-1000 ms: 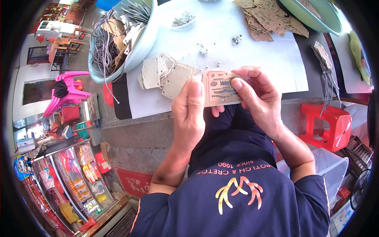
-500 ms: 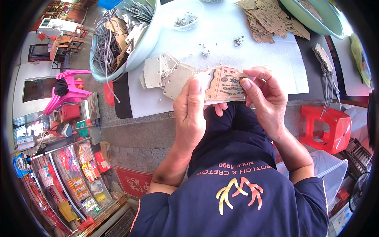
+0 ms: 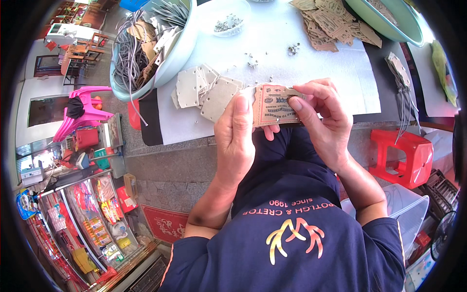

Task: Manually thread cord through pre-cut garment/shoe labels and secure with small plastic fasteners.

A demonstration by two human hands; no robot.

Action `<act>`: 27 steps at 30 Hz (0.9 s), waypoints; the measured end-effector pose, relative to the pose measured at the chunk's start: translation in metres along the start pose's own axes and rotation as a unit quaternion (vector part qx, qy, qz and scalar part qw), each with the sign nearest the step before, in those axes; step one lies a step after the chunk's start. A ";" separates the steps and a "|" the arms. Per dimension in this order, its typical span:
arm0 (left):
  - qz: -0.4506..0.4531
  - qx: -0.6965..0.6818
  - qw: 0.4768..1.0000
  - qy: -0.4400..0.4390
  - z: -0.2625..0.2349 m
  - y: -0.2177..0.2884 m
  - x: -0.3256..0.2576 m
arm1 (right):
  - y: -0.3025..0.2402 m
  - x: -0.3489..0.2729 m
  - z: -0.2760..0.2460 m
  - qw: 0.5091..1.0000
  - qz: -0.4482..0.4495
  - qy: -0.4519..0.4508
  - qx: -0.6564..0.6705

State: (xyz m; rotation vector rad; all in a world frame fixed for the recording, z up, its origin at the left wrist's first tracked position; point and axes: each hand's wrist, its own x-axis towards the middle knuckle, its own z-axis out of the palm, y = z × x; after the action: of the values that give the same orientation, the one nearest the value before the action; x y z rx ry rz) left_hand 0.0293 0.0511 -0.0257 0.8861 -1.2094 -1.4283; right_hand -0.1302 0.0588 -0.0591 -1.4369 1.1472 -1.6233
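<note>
A brown printed card tag [image 3: 272,107] is held level above the table's near edge. My left hand [image 3: 235,134] is closed on its left end, thumb on top and fingertips showing beneath. At the tag's right end, my right hand [image 3: 327,114] pinches it between thumb and bent fingers. A pale edge shows by my left thumb; whether it is a second card underneath, I cannot tell. Grey-beige card pieces with small holes [image 3: 221,100] lie spread just left of my left hand. Small metal fasteners [image 3: 293,49] are scattered on the white sheet beyond the tag.
A light blue basin [image 3: 182,63] with grey cords and cards stands at the far left. Nearby sits a clear dish [image 3: 243,12] of metal bits. Brown tags [image 3: 335,24] lie in a pile beside a green basin [image 3: 406,24]. Corded tags [image 3: 400,73] and a red stool [image 3: 423,155] are right.
The brown tag has slid left toward my left thumb, covering most of the pale part that showed there. My right thumb and fingers have shifted slightly left with it.
</note>
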 end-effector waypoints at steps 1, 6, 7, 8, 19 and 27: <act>0.000 0.001 1.000 0.000 0.000 0.000 0.000 | 0.000 0.000 0.000 1.000 -0.005 0.001 -0.009; -0.002 0.000 1.000 0.001 0.000 -0.001 0.000 | -0.001 0.002 -0.002 0.999 -0.024 -0.010 -0.033; -0.002 -0.002 1.000 0.002 -0.001 -0.001 0.000 | -0.002 0.003 -0.001 0.999 -0.027 -0.012 -0.043; -0.002 -0.004 1.000 0.003 -0.001 -0.001 0.000 | -0.002 0.003 -0.001 0.999 -0.026 -0.012 -0.043; 0.010 0.002 1.000 0.008 0.003 -0.002 0.001 | -0.003 0.005 -0.001 0.997 -0.029 -0.010 -0.072; 0.011 0.002 1.000 0.012 0.005 -0.003 0.002 | -0.008 0.006 -0.004 0.997 0.014 -0.036 -0.069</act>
State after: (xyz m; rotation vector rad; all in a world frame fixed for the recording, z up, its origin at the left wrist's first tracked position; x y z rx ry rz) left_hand 0.0240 0.0505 -0.0273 0.8867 -1.2014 -1.3942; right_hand -0.1345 0.0570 -0.0493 -1.5466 1.2517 -1.4867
